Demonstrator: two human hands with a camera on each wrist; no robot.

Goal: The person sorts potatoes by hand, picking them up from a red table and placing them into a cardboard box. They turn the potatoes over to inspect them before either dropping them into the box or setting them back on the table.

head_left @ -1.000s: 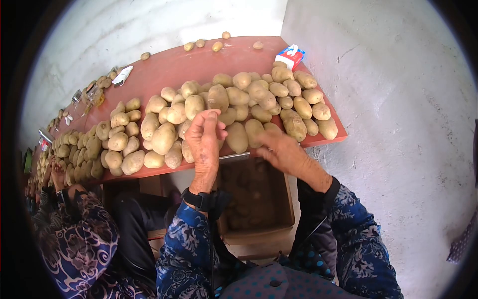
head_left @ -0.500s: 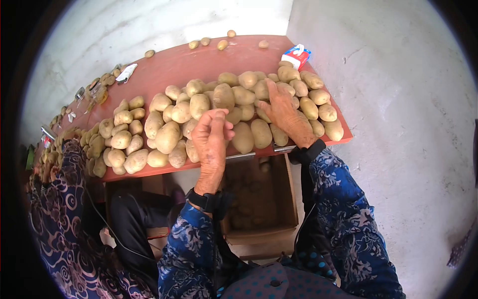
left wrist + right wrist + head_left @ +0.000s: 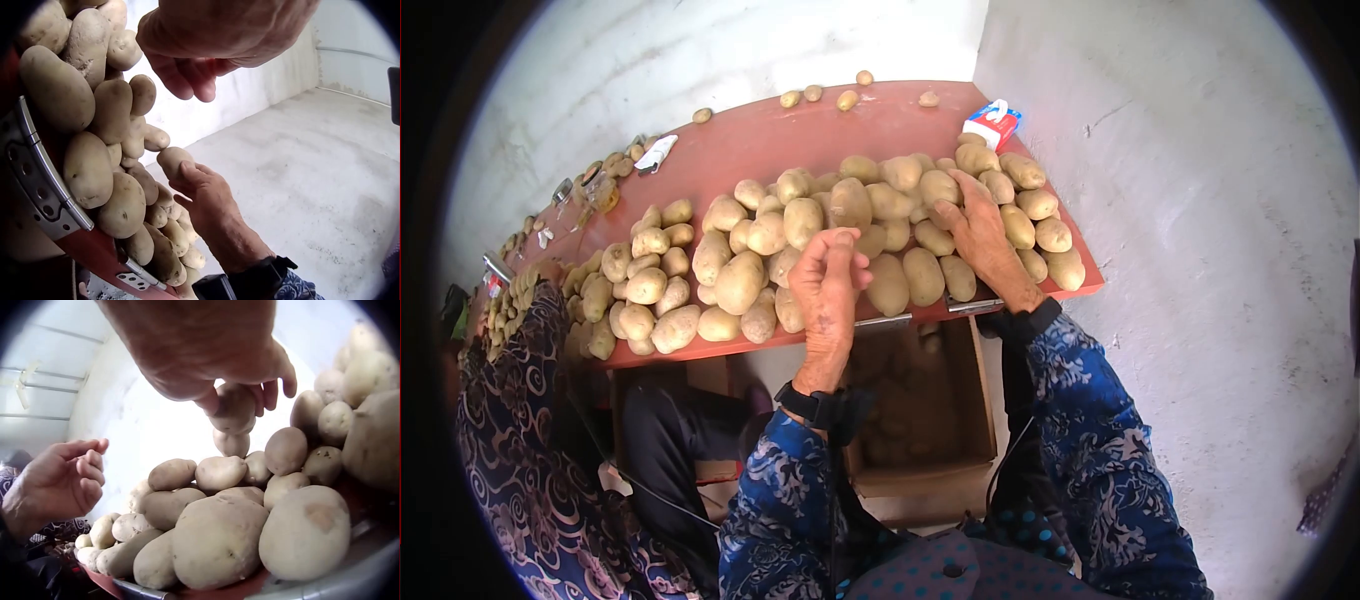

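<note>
In the head view my right hand [image 3: 987, 245] reaches over the potato pile and grips a potato [image 3: 938, 188]. The right wrist view shows this potato [image 3: 234, 407] between the thumb and fingers, above the others. My left hand [image 3: 825, 290] hovers at the table's front edge, its fingers loosely curled with nothing in them. Just beyond it lie large potatoes, among them a long pale one [image 3: 888, 285]. The left wrist view has the left hand [image 3: 219, 31] at the top, apart from the heap.
Potatoes cover the front of the red table [image 3: 740, 130]. A tissue pack [image 3: 995, 124] sits at the far right corner beside the wall. Under the table stands a cardboard box [image 3: 920, 478] with potatoes inside. Another person's patterned sleeve [image 3: 525, 350] is at the left.
My right hand moved from the front of the pile up and right, onto the potatoes, and now grips one. My left hand has hardly moved. The other person's arm reached forward.
</note>
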